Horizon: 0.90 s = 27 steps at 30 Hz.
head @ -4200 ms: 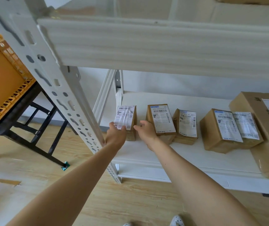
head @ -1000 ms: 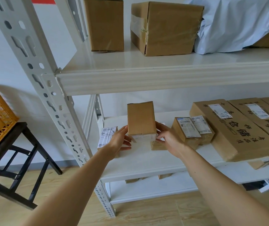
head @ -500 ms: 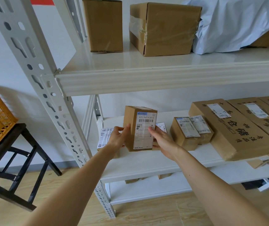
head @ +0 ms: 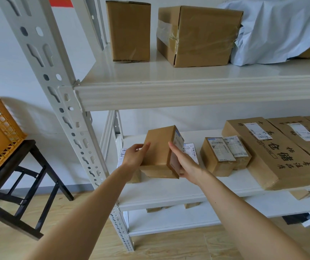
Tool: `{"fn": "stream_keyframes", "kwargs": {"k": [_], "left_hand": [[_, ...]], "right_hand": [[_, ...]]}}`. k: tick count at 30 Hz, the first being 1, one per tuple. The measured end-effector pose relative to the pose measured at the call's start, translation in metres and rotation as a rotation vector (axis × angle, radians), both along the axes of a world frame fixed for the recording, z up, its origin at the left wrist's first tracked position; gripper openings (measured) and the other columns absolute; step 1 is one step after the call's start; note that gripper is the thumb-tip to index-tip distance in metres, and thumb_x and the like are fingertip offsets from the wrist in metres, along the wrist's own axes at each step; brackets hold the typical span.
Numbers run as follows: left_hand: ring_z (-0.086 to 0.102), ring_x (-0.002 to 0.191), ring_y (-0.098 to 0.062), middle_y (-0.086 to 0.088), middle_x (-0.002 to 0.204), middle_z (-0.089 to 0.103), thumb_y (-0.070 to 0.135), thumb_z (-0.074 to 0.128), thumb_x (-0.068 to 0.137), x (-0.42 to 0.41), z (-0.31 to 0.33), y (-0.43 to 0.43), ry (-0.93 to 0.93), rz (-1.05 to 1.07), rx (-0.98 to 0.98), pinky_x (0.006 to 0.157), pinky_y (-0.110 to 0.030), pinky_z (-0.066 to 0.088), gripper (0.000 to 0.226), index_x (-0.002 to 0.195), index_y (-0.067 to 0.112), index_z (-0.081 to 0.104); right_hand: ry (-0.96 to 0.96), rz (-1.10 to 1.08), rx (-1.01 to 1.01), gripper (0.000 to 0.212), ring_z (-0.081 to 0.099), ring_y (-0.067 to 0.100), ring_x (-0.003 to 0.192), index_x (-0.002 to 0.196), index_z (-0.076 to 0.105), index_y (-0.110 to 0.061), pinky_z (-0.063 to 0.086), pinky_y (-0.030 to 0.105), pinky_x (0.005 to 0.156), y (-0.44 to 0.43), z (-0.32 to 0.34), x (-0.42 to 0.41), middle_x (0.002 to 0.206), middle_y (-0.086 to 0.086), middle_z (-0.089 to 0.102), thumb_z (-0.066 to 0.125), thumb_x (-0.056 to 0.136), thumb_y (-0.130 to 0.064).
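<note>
Half a second ago the label faced the person. Now the box (head: 158, 152) has been turned so that a plain brown face looks back and the label (head: 177, 145) sits on its 3 o'clock side. This suggests the person is checking the box face by face and is not yet putting it away.

The box is held tilted between the two hands, clear above the lower shelf (head: 169, 192). The left hand (head: 134, 156) grasps its 9 o'clock side, thumb on the front. The right hand (head: 185, 163) grasps the labelled side, its fingers (head: 174, 150) lying across the label. Other small parcels (head: 218, 156) sit on the shelf at 3 o'clock, apart from the box.
</note>
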State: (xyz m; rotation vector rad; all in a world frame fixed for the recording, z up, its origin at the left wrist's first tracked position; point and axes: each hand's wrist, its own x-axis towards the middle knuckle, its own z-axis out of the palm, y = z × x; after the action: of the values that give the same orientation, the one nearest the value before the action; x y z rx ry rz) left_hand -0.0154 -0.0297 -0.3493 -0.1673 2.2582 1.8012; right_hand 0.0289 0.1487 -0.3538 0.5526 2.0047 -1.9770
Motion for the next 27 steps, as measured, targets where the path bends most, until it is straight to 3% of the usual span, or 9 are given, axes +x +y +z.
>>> {"fn": "stream_keyframes", "kwargs": {"k": [1, 4, 7, 10, 15, 18, 21, 24, 27], "left_hand": [[0.056, 0.115, -0.024, -0.005, 0.131, 0.059, 0.046, 0.053, 0.1, 0.002, -0.002, -0.002, 0.0, -0.013, 0.022, 0.095, -0.033, 0.045, 0.042, 0.132, 0.019, 0.058], [0.059, 0.109, -0.026, -0.007, 0.129, 0.06, 0.042, 0.048, 0.102, 0.005, -0.004, -0.007, -0.114, 0.016, 0.208, 0.094, -0.042, 0.048, 0.027, 0.123, 0.031, 0.061], [0.061, 0.105, -0.034, -0.015, 0.122, 0.059, 0.053, 0.044, 0.101, 0.008, -0.006, -0.013, -0.33, 0.019, 0.437, 0.097, -0.052, 0.048, 0.038, 0.127, 0.027, 0.054], [0.062, 0.102, -0.032, -0.012, 0.113, 0.061, 0.053, 0.036, 0.104, 0.013, -0.009, -0.015, -0.412, -0.07, 0.479, 0.104, -0.056, 0.045, 0.045, 0.107, 0.014, 0.059], [0.061, 0.101, -0.027, -0.007, 0.115, 0.059, 0.04, 0.051, 0.101, 0.018, -0.016, -0.019, -0.34, -0.089, 0.413, 0.091, -0.049, 0.052, 0.034, 0.127, 0.018, 0.058], [0.061, 0.095, -0.026, -0.011, 0.116, 0.058, 0.033, 0.059, 0.096, 0.019, -0.021, -0.023, -0.318, -0.143, 0.413, 0.094, -0.049, 0.052, 0.035, 0.127, 0.018, 0.057], [0.063, 0.107, -0.03, -0.009, 0.119, 0.064, 0.045, 0.047, 0.101, 0.02, -0.017, -0.019, -0.336, -0.178, 0.472, 0.104, -0.056, 0.045, 0.032, 0.122, 0.025, 0.059], [0.055, 0.123, -0.045, -0.025, 0.134, 0.057, 0.054, 0.03, 0.104, 0.022, -0.015, -0.014, -0.374, -0.228, 0.487, 0.106, -0.062, 0.038, 0.06, 0.147, 0.017, 0.046], [0.05, 0.128, -0.047, -0.024, 0.151, 0.042, 0.061, 0.041, 0.095, 0.024, -0.015, -0.006, -0.377, -0.26, 0.447, 0.104, -0.067, 0.038, 0.07, 0.156, 0.026, 0.033]], "right_hand": [[-0.016, -0.011, -0.022, 0.083, 0.065, 0.021, 0.111, 0.122, 0.058, -0.033, 0.051, 0.043, 0.098, 0.001, -0.002, -0.002, 0.115, 0.0, 0.071, 0.066, 0.059, -0.086], [0.0, -0.06, -0.091, 0.051, 0.065, 0.025, 0.108, 0.1, 0.072, -0.031, 0.052, 0.038, 0.09, 0.002, -0.002, -0.004, 0.093, 0.001, 0.074, 0.065, 0.074, -0.074], [0.021, -0.127, -0.192, 0.052, 0.063, 0.023, 0.094, 0.114, 0.063, -0.02, 0.049, 0.035, 0.075, 0.002, 0.001, -0.005, 0.093, 0.004, 0.069, 0.054, 0.088, -0.064], [0.018, -0.169, -0.265, 0.039, 0.059, 0.018, 0.077, 0.097, 0.061, -0.02, 0.045, 0.031, 0.067, 0.001, 0.004, -0.004, 0.073, -0.001, 0.066, 0.047, 0.095, -0.057], [0.029, -0.182, -0.237, 0.031, 0.064, 0.021, 0.101, 0.129, 0.057, -0.018, 0.051, 0.033, 0.072, 0.001, -0.002, 0.001, 0.111, 0.002, 0.068, 0.038, 0.108, -0.032], [0.106, -0.174, -0.126, 0.033, 0.055, 0.023, 0.121, 0.136, 0.045, -0.034, 0.05, 0.044, 0.097, 0.004, -0.011, 0.003, 0.134, 0.002, 0.056, 0.034, 0.109, -0.02], [0.125, -0.165, -0.056, 0.043, 0.05, 0.021, 0.13, 0.148, 0.036, -0.039, 0.042, 0.048, 0.11, 0.0, -0.008, 0.005, 0.145, -0.004, 0.05, 0.042, 0.107, -0.032], [0.087, -0.163, -0.114, 0.033, 0.066, 0.017, 0.106, 0.123, 0.061, -0.031, 0.056, 0.037, 0.085, -0.003, 0.004, 0.007, 0.121, 0.0, 0.069, 0.046, 0.101, -0.051], [0.09, -0.131, -0.148, 0.039, 0.07, 0.016, 0.094, 0.103, 0.066, -0.034, 0.056, 0.035, 0.075, -0.001, 0.011, 0.008, 0.1, 0.0, 0.074, 0.041, 0.097, -0.063]]}}
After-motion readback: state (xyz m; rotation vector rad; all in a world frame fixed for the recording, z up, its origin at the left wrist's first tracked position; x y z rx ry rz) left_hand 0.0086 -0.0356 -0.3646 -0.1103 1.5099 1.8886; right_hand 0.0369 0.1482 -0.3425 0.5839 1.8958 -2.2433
